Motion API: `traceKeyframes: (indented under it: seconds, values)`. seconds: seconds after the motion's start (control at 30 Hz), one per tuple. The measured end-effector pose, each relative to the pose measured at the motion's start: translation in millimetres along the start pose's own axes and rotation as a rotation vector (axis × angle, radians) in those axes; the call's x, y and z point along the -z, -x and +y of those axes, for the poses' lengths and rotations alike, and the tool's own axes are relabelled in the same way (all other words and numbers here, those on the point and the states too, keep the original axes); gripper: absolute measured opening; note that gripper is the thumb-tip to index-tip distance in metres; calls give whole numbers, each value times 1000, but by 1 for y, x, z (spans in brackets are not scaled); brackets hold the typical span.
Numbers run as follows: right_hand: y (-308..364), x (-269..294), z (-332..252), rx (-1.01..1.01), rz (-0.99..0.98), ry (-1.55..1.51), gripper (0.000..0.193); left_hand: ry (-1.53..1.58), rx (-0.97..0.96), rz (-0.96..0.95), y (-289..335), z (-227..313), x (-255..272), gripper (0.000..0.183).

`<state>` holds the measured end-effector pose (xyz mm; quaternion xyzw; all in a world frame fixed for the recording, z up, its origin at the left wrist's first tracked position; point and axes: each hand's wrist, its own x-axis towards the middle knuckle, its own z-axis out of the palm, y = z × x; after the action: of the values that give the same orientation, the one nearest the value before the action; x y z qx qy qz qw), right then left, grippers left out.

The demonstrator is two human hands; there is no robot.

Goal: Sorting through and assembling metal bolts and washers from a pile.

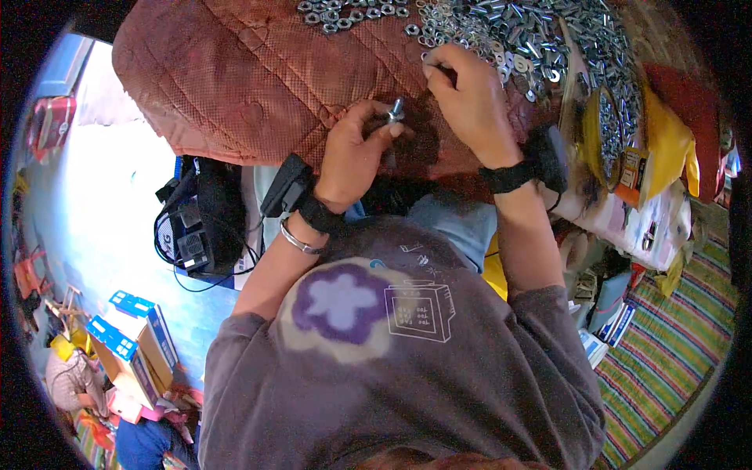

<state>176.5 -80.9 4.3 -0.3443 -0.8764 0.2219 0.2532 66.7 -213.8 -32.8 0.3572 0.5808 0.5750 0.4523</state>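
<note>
V. bright glare L, fisheye-bent edges

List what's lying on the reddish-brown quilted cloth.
Hex nuts, flat washers and heaped short cylindrical metal parts lie toward the far side of the quilted cloth. Anything beneath the heap is covered and cannot be seen.

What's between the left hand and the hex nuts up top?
Only reddish-brown quilted cloth shows between the left hand and the hex nuts, in the head view.
</note>
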Motion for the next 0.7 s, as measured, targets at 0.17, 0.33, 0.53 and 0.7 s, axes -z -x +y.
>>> traceKeyframes:
  seconds: [0.17, 0.33, 0.53, 0.7]
  values:
    - [1, -8, 11, 71, 123, 223, 17, 20, -20, -25, 1, -2, -4, 12]
    - [-6, -9, 13, 60, -57, 335, 21, 107, 135, -54, 3, 6, -3, 10]
    - [-7, -6, 14, 105, -35, 154, 18, 161, 80, -66, 1, -6, -1, 9]
    - [-10, -3, 16, 138, -97, 181, 18, 167, 79, -81, -1, -8, -1, 9]
